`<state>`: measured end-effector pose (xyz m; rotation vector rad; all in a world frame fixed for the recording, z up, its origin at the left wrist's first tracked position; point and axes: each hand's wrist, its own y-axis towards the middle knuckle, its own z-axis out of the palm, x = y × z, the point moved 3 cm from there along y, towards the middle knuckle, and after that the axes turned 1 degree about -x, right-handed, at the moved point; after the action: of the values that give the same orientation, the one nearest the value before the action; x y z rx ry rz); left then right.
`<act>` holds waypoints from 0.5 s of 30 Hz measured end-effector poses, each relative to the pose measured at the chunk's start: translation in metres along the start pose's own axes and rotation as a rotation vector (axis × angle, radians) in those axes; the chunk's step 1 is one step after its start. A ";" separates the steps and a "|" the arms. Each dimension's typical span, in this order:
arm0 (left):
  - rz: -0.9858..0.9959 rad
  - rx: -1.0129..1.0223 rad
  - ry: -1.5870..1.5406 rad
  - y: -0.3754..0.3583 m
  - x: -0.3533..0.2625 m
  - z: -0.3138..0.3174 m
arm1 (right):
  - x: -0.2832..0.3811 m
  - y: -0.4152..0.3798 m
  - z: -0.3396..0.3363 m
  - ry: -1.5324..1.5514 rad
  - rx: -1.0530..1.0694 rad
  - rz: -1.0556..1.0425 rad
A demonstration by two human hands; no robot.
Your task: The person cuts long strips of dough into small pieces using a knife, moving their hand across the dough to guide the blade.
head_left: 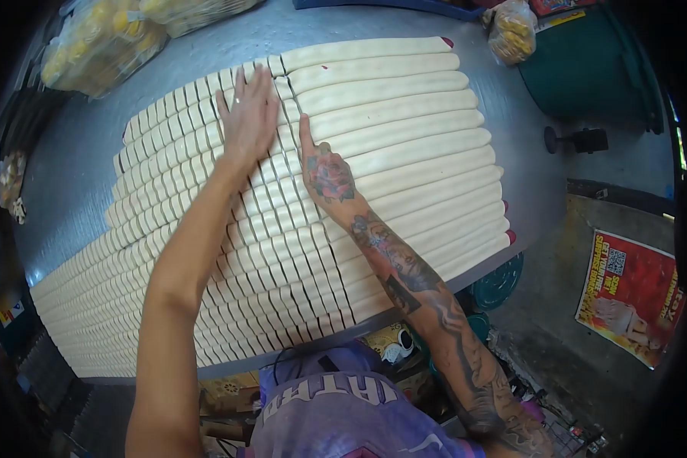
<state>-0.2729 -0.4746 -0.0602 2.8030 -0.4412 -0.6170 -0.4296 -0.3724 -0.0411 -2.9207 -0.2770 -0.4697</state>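
Long pale dough rolls (404,130) lie side by side on the table, with rows of short cut dough pieces (168,175) to their left. My left hand (249,114) rests flat on the cut pieces near the far rows, fingers spread. Just right of it, my tattooed right hand (327,172) lies at the border between pieces and whole rolls. Its index finger points away from me and the other fingers curl under. A thin knife-like blade seems to run edge-on beneath that finger; its handle is hidden by the hand.
The metal table (523,175) carries bagged yellow items (103,46) at the back left and another small bag (511,32) at the back right. A dark green bin (588,69) stands beyond the right edge. A red poster (630,294) hangs at the right.
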 end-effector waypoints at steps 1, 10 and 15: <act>0.004 0.020 0.026 -0.016 -0.014 -0.008 | -0.001 0.001 0.001 0.002 -0.005 -0.005; 0.068 0.102 0.077 -0.070 -0.038 0.002 | -0.002 -0.101 0.015 0.149 -0.069 0.036; 0.025 0.238 -0.015 -0.129 -0.085 -0.018 | -0.004 -0.131 0.023 0.034 0.039 0.028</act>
<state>-0.3072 -0.3233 -0.0502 3.0123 -0.5868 -0.6171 -0.4536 -0.2412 -0.0462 -2.8719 -0.2371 -0.5038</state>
